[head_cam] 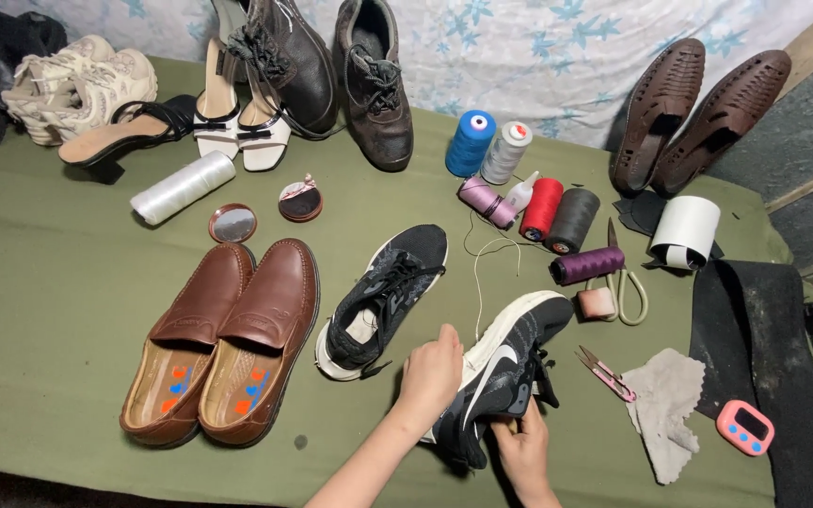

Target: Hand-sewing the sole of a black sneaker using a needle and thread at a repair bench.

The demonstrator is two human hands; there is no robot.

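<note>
Between my hands lies the black sneaker [505, 362], tipped on its side. My left hand [430, 372] clasps its white sole; my right hand [522, 442] pinches the collar. Its mate [383, 299] rests just left; pink snips [604, 372] lie nearby on the right.

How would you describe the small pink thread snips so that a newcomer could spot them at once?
Start at the black-and-white sneaker held in both hands. Just to its right, on the green cloth-covered table, lie the pink-handled thread snips, beside a grey rag. Unlike the large cream-handled scissors above, they are tiny and pink.
</note>
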